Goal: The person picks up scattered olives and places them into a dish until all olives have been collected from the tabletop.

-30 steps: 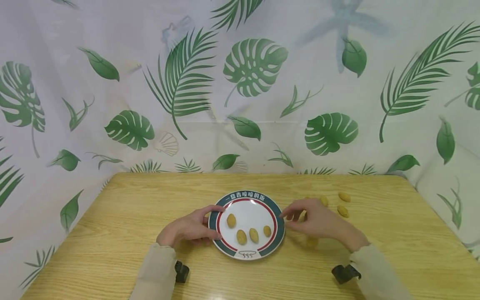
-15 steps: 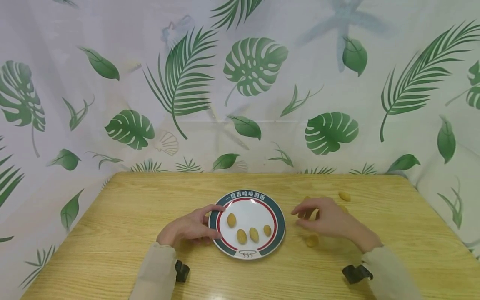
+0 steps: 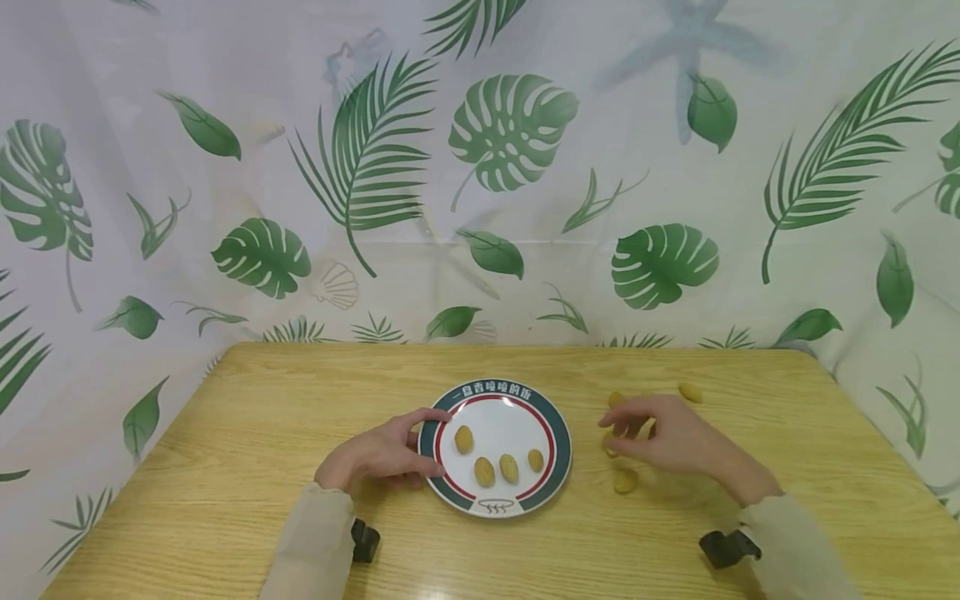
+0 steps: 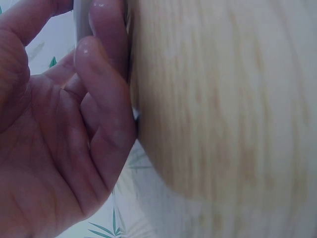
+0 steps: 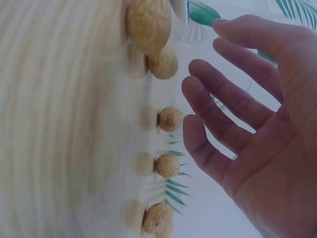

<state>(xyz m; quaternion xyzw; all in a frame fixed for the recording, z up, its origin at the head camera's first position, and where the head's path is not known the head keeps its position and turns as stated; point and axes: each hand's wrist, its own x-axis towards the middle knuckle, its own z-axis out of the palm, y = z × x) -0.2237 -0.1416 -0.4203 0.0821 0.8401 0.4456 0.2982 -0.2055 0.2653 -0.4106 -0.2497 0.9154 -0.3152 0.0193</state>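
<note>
A round white plate (image 3: 561,450) with a dark green rim and red ring lies mid-table. On it sit several tan, wrinkled walnuts (image 3: 484,472). My left hand (image 3: 382,452) grips the plate's left edge, thumb and forefinger over the rim; in the left wrist view its other fingers curl low by the table. To the plate's right, my right hand (image 3: 667,437) hovers with loosely bent fingers above loose walnuts (image 3: 625,480), partly hiding some. In the right wrist view its fingertips are apart and hold nothing, with a walnut (image 5: 149,25) nearby on the table.
Another walnut (image 3: 690,392) lies farther back, beyond the right hand. The wooden table (image 3: 247,433) ends at a leaf-patterned curtain (image 3: 555,275). Black wrist cameras (image 3: 729,548) sit below both hands.
My right hand has moved away from the plate's right rim, rightward over the loose walnuts, uncovering some near its fingertips. My left hand and the plate stay in place.
</note>
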